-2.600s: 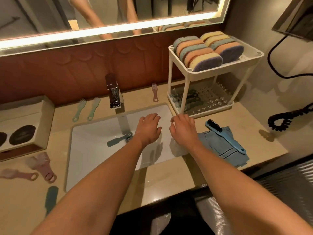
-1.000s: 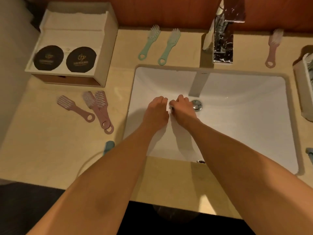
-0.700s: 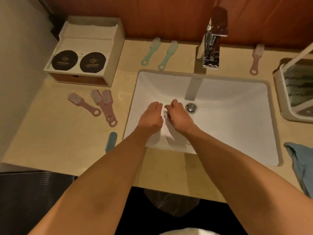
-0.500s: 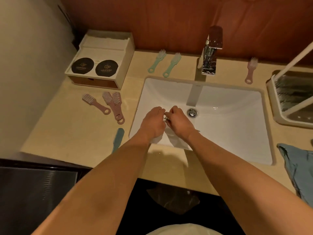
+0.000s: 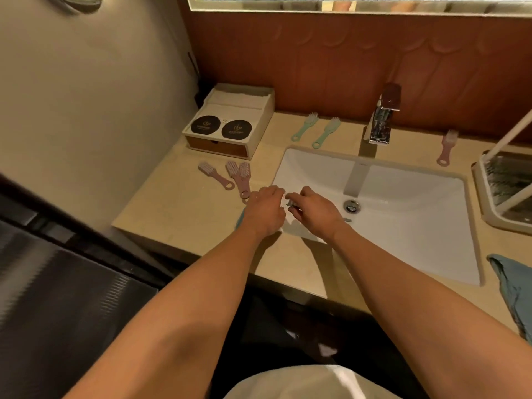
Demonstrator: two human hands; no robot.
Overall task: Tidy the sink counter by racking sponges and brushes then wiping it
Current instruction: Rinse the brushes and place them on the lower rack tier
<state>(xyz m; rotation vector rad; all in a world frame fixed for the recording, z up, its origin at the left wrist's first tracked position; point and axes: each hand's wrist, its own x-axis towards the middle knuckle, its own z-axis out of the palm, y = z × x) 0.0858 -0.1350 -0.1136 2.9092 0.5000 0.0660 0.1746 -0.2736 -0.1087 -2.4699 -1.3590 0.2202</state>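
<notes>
My right hand is shut on a grey-blue brush over the left part of the white sink; the handle tip pokes out behind my wrist. My left hand hovers at the sink's left rim, fingers curled close to the brush head; its grip is hidden. Three pink brushes lie on the counter left of the sink. Behind the basin lie two green brushes, with another pink brush right of the faucet. A teal brush peeks out under my left hand. The white rack stands at the right edge.
A chrome faucet rises behind the basin. A white box with two black discs sits at the back left by the wall. A blue cloth lies on the counter at the front right. The counter's front edge runs under my forearms.
My hands went from the sink's right rim down to the drain, where the right hand took up the brush. Both then drifted left toward the sink's left rim as my view tilted up.
</notes>
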